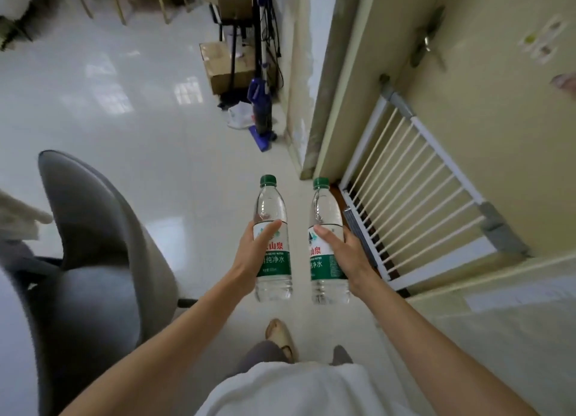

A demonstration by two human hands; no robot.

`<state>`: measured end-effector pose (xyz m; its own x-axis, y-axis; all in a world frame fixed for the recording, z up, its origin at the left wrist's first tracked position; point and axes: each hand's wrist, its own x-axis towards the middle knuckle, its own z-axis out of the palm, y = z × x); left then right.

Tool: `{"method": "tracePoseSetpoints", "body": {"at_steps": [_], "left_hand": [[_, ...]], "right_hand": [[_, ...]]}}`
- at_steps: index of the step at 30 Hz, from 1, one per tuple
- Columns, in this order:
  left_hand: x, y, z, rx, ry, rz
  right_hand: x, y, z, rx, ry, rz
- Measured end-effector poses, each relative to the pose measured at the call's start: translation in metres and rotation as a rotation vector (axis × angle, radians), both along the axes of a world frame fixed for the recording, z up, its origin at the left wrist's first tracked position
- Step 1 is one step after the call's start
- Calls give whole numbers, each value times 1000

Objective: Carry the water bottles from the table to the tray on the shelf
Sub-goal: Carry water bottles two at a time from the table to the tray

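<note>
Two clear water bottles with green caps and white-and-green labels hang upright over the floor in front of me. My left hand (249, 256) grips the left bottle (271, 210) round its label, thumb across the front. My right hand (343, 253) grips the right bottle (324, 211) the same way. The bottles stand side by side, a small gap between them. Neither the table, the shelf nor the tray is in view.
A grey office chair (90, 228) stands close on my left. A white barred gate (414, 197) and a cream door (486, 110) are on the right. Ahead, a blue upright vacuum (260, 104) and cardboard boxes (223, 66) stand by the wall. White tiled floor (140, 129) spreads ahead left.
</note>
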<state>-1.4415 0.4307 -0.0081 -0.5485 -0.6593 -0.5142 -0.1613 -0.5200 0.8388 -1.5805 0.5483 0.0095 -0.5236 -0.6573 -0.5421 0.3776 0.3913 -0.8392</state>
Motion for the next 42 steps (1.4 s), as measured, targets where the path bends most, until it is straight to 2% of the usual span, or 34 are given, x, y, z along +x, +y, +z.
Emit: {"method": "tracePoseSetpoints", "body": {"at_steps": [6,10,14,20,29,42], "left_hand": [[-70,-116,9,28,-1,39],[-102,-205,3,18,-6,117],[-126,-307,2,-2,-6,290],[-125,-447,23,-33,-44,495],[-65,-656,10,0,14,833],[58,-980,31,-20,9,946]], "right_hand": [[-80,-112,6,19,-7,-40],[-124,-217,-7,20,-9,1],[-154,-342,-15,2,-47,112],[-169,-528,4,-16,-42,372],[-107,-790,2,-3,-24,698],[22,-1136,9,12,-54,833]]}}
